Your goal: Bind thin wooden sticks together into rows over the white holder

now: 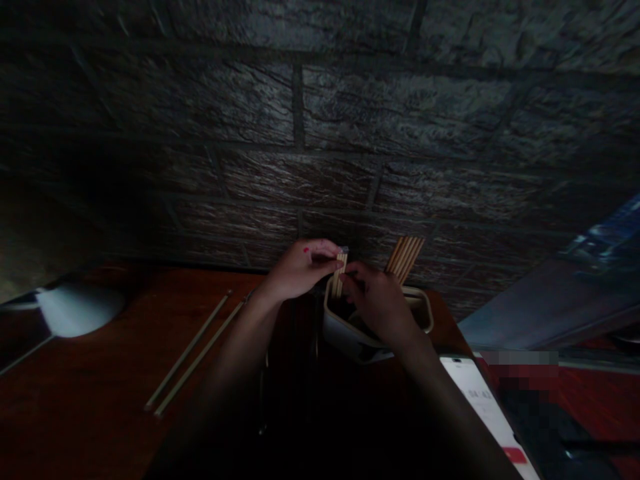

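Note:
A small bundle of pale wooden chopsticks (341,275) stands upright at the left end of a light-rimmed container (345,331), with a clear bit at its top that looks like plastic. My left hand (305,270) pinches the bundle near its upper end. Just below, the bent fingers of my right hand (377,297) close against the same bundle, over the container's opening. Behind my right hand, several browner chopsticks (407,259) lean out of the container. My right hand and wrist hide part of the inside.
Two long thin sticks (193,353) lie side by side on the wooden table (110,373). A pale cone-shaped object (80,310) is at the far left. A lit phone (483,407) lies at the right. A dark brick wall (300,167) rises close behind the container.

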`<state>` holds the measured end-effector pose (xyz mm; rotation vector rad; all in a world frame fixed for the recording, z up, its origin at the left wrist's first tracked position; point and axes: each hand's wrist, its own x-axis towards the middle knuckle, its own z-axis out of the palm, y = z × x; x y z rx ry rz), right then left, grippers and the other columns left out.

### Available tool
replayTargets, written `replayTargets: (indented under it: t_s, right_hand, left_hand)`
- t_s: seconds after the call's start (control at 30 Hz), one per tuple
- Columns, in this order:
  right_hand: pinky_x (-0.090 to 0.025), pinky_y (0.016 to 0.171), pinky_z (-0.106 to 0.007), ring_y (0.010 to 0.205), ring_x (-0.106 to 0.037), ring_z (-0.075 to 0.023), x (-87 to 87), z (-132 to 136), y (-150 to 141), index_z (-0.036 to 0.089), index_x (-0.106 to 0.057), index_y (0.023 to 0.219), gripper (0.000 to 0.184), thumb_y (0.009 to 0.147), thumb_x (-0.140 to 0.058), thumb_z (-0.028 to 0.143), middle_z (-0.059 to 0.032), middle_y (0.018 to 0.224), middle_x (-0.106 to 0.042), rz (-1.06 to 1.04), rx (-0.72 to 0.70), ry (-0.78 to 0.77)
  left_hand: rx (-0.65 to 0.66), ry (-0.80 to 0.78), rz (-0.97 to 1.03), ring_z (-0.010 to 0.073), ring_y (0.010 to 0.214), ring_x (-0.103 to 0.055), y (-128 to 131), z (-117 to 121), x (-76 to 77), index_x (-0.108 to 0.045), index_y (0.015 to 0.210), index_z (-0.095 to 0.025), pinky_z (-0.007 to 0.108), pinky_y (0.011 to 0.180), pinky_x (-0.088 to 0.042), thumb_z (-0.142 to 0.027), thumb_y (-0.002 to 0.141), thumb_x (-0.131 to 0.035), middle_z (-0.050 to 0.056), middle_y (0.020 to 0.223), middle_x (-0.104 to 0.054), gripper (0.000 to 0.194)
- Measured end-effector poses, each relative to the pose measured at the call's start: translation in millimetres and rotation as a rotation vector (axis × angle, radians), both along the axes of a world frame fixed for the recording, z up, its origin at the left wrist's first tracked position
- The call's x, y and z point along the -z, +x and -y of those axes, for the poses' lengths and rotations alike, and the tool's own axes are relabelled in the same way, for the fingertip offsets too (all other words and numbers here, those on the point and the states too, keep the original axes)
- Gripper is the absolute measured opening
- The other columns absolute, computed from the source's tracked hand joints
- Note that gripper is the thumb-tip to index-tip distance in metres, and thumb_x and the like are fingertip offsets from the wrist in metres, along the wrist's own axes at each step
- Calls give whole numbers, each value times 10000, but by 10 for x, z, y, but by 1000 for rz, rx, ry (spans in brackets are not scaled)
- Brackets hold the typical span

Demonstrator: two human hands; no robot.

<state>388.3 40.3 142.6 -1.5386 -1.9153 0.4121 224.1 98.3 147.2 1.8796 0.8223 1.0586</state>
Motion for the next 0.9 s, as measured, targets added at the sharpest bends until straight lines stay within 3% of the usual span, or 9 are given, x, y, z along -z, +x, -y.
replayTargets:
  t_s: [0.3, 0.53, 0.9]
  right_hand:
    - [-458, 631, -265, 635, -687, -164, -42, 31, -18, 159, -705, 939, 186, 932, -531, 224, -55, 742, -739, 48, 7, -6]
    - [-478, 642, -259, 670, -699, -163, -21, 24, -28, 157, -702, 955, 187, 938, -521, 203, -61, 808, -751, 44, -9, -37]
    - [-473, 667, -270, 684, -698, -175, -15, 10, -42, 171, -672, 974, 119, 920, -569, 198, -51, 788, -748, 82, 13, 2]
  left_hand:
    - [22, -109, 79, 171, 829, -689, -9, 14, -6, -680, 900, -137, 302, 767, -551, -220, 755, -712, 45, 881, -730, 170]
    - [-14, -24, 44, 165, 884, -685, -12, -9, 9, -693, 898, -148, 321, 865, -524, -192, 763, -708, 42, 909, -735, 144]
    - [37, -144, 102, 154, 827, -668, -4, -25, 48, -667, 890, -152, 303, 766, -553, -189, 751, -701, 25, 877, -702, 148]
